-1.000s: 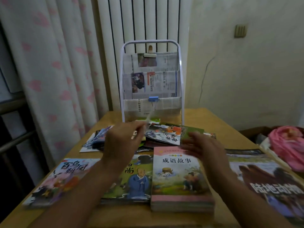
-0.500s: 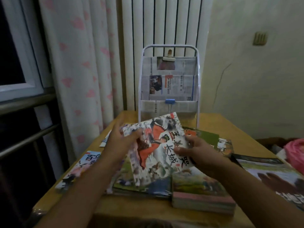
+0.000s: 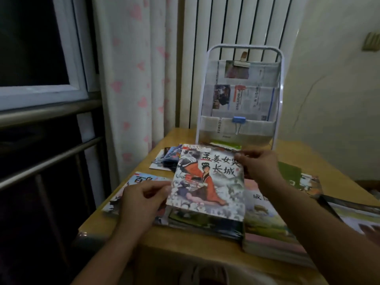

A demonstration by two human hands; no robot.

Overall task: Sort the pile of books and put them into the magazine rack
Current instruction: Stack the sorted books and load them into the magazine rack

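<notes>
Turned upright since before, glossy flat book (image 3: 207, 179), left hand (image 3: 141, 199), right hand (image 3: 260, 168) pinching its edges

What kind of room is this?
Probably a home room, maybe a bedroom or study: white curtain with pink hearts beside a window, white ribbed radiator, children's picture books on a yellow wooden table.

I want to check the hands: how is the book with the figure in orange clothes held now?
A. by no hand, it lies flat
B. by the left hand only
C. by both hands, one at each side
C: the left hand pinches the lower left edge of the book, and the right hand holds its upper right edge.
</notes>
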